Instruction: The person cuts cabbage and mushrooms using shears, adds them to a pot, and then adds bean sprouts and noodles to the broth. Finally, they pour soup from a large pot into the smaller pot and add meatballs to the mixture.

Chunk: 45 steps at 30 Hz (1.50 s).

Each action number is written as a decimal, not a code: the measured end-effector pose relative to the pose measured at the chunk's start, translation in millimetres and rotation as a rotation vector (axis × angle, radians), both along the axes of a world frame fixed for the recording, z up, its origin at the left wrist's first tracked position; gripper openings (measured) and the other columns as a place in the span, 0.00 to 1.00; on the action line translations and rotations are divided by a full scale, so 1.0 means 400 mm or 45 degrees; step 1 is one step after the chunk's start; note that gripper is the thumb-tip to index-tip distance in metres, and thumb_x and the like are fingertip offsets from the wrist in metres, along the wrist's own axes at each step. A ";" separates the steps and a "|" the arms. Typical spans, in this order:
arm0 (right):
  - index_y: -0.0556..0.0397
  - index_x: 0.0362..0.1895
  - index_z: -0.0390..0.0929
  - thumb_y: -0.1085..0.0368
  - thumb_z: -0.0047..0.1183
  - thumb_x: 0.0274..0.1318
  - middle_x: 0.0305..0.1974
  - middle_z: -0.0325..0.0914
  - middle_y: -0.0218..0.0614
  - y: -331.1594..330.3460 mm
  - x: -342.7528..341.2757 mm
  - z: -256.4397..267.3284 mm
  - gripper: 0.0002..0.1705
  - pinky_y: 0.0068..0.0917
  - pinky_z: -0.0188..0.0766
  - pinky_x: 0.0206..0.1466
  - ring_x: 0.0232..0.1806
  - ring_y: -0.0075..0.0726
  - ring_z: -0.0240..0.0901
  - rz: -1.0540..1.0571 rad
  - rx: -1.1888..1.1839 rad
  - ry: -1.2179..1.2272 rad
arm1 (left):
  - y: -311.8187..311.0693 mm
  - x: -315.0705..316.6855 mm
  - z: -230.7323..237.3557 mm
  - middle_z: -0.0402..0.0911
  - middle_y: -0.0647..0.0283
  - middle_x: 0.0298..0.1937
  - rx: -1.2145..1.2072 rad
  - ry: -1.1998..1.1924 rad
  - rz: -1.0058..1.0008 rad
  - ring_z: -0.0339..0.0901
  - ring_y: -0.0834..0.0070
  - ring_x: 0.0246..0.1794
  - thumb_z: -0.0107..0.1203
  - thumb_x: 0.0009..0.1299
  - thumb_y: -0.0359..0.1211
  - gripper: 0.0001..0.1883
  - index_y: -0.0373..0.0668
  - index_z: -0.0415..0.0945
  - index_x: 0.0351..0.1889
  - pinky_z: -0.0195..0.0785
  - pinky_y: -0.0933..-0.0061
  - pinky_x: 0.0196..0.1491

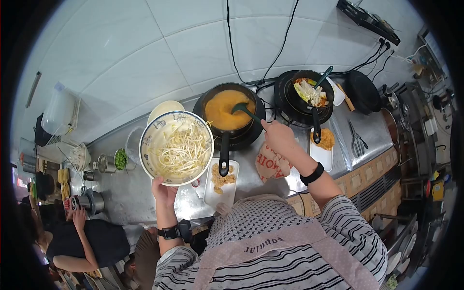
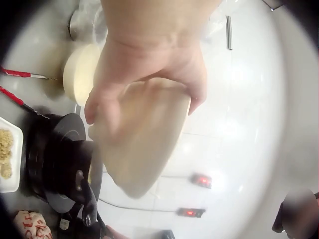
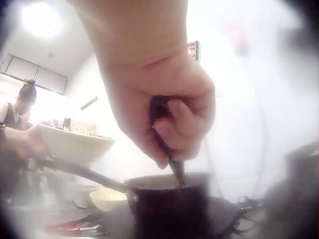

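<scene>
My left hand (image 1: 166, 192) holds a large patterned bowl (image 1: 148, 145) by its near rim, tilted so its inside shows. Bean sprouts (image 1: 184, 150) fill it, a few hanging over the right rim. From the left wrist view, thumb and fingers spread around the pale underside of the bowl (image 2: 144, 139). My right hand (image 1: 282, 139) grips the handle of a dark green ladle (image 1: 250, 113). Its head rests in orange-brown soup (image 1: 224, 106) inside a black saucepan (image 1: 224, 145). In the right wrist view, curled fingers (image 3: 174, 129) wrap the handle above the pan.
A second pan (image 1: 316, 113) with vegetables, mushrooms and a spatula sits on the right burner. White trays (image 1: 209, 193) of brownish food lie near the front edge, beside a crumpled printed cloth (image 1: 271, 162). Tongs (image 1: 356, 140) lie at right. Another person (image 1: 87, 241) works at left.
</scene>
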State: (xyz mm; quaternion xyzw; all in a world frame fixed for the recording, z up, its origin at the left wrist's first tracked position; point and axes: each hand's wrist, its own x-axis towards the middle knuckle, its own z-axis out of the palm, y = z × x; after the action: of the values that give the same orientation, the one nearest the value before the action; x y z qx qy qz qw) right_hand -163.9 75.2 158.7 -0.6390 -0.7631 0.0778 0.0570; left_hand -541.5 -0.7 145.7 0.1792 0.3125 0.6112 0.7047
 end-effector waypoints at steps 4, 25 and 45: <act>0.51 0.51 0.72 0.65 0.48 0.49 0.29 0.73 0.45 -0.036 0.006 0.047 0.21 0.40 0.72 0.32 0.32 0.48 0.74 0.051 -0.086 -0.026 | 0.008 0.002 -0.003 0.63 0.49 0.61 0.026 0.078 -0.017 0.68 0.55 0.57 0.54 0.55 0.40 0.38 0.36 0.53 0.63 0.68 0.54 0.55; 0.49 0.58 0.66 0.74 0.46 0.42 0.30 0.63 0.38 -0.148 -0.112 0.119 0.32 0.34 0.68 0.24 0.25 0.40 0.71 0.088 0.324 0.150 | 0.315 0.243 -0.011 0.58 0.53 0.59 0.342 1.276 0.315 0.66 0.62 0.53 0.59 0.56 0.33 0.43 0.52 0.41 0.65 0.69 0.64 0.41; 0.43 0.56 0.69 0.65 0.51 0.51 0.29 0.68 0.40 -0.087 -0.024 -0.094 0.24 0.39 0.68 0.30 0.28 0.48 0.70 -0.031 0.211 0.515 | 0.344 0.293 0.030 0.46 0.53 0.63 0.790 1.546 0.576 0.56 0.58 0.62 0.62 0.47 0.29 0.47 0.45 0.42 0.64 0.62 0.59 0.59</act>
State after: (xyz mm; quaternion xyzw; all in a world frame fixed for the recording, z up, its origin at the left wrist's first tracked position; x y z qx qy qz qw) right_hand -173.4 40.3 121.0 -0.6126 -0.7323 0.1408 0.2620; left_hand -424.3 137.1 157.9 0.6103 0.4908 0.5954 0.1791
